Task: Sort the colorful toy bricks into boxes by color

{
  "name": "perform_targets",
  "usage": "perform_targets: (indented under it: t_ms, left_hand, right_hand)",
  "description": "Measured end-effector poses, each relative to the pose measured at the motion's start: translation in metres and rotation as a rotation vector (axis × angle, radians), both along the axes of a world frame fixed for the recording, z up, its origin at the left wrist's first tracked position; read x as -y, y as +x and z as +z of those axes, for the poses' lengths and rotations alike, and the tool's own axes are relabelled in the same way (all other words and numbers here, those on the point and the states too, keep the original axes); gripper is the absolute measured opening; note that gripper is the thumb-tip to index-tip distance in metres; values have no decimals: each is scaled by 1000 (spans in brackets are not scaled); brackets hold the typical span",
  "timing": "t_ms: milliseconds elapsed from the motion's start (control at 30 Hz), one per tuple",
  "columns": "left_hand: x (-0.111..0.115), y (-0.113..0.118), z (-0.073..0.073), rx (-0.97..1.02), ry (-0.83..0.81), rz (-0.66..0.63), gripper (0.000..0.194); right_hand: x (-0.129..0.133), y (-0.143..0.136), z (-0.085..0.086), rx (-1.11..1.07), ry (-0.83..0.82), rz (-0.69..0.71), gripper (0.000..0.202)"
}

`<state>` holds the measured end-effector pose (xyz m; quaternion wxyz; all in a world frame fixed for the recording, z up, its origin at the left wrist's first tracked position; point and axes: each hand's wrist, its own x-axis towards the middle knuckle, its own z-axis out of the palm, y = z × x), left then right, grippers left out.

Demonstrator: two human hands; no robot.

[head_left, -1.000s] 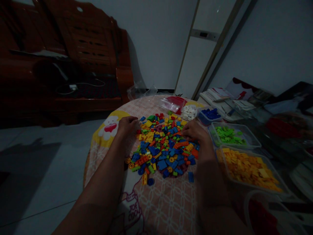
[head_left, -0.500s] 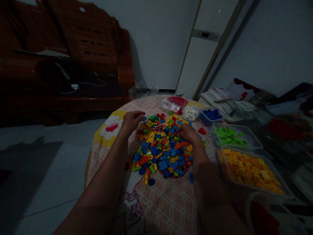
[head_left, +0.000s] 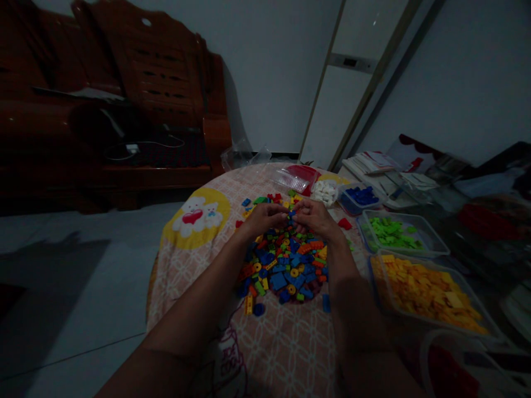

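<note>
A heap of mixed toy building bricks [head_left: 286,271] in blue, yellow, orange, red and green lies on the round table. Over its far part my two hands have come close together, fingertips nearly meeting. My left hand [head_left: 265,218] is closed, its thumb and fingers pinching at a small blue building brick [head_left: 291,214]. On the other side of that brick, my right hand [head_left: 314,217] is also closed, fingers bent around it. Fingers and dim light partly hide the brick.
Tubs with sorted bricks line the right: blue [head_left: 360,196], green [head_left: 394,233], yellow [head_left: 431,290]. A white brick pile [head_left: 324,192] and a clear plastic tray [head_left: 290,179] sit at the back. One red brick [head_left: 344,224] lies beside my right wrist. A wooden bench [head_left: 166,83] stands behind left.
My left hand has moved right and slightly nearer, from the heap's left edge to meet my right hand. The right hand has lifted a little from the bricks and turned inward.
</note>
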<state>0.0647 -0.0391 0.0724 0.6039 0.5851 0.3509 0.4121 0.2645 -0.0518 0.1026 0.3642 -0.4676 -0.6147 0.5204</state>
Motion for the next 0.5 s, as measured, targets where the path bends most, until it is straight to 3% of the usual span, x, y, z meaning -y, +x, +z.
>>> perform_targets:
  t_ms: [133, 500]
  left_hand:
    - [2, 4, -1, 38, -35, -30, 47]
    - [2, 5, -3, 126, -59, 71, 51]
  right_hand:
    - [1, -5, 0, 3, 9, 14, 36]
    - [0, -5, 0, -38, 60, -24, 39]
